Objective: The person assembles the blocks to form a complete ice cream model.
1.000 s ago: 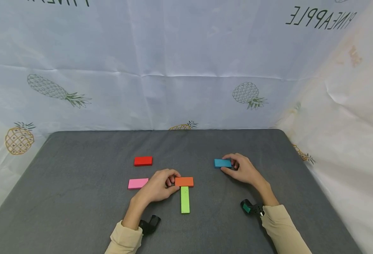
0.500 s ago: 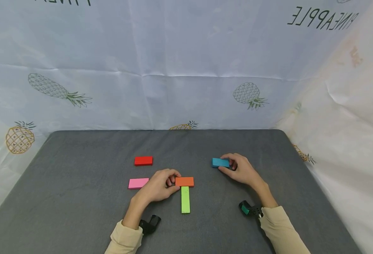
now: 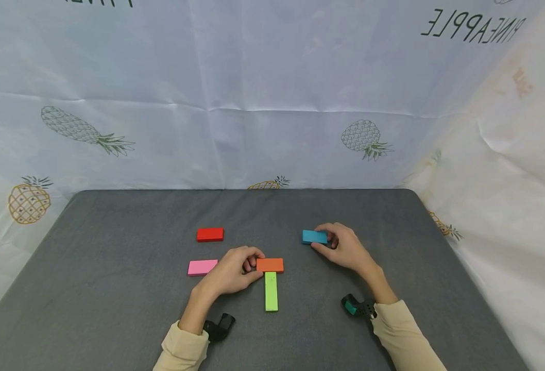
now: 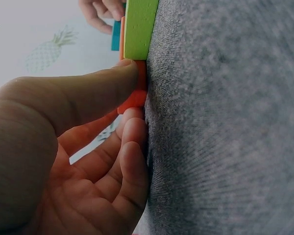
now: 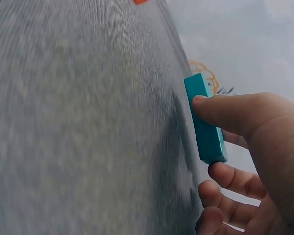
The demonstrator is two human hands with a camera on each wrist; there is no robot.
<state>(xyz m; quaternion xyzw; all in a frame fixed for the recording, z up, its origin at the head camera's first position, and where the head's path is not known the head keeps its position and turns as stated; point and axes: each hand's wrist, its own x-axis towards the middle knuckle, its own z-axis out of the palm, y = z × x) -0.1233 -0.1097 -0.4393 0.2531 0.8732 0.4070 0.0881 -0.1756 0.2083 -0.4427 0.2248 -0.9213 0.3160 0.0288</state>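
Note:
My left hand (image 3: 231, 270) pinches the left end of an orange block (image 3: 270, 265) between thumb and fingers. That block lies crosswise on the grey table, and a lime green block (image 3: 271, 291) runs toward me from its near side, the two forming a T. In the left wrist view the thumb presses the orange block (image 4: 142, 73) beside the green block (image 4: 139, 29). Over to the right, my right hand (image 3: 346, 248) pinches a blue block (image 3: 314, 237) by its right end. The right wrist view shows the blue block (image 5: 203, 122) held just off the cloth, a shadow beside it.
A red block (image 3: 209, 235) lies farther back on the left. Nearer, a pink block (image 3: 202, 267) is partly covered by my left hand. The grey table (image 3: 115, 288) ends at a white curtain (image 3: 272, 149) printed with pineapples.
My right hand has moved left with the blue block, bringing it closer to the orange one. The left hand stays where it was on the orange block.

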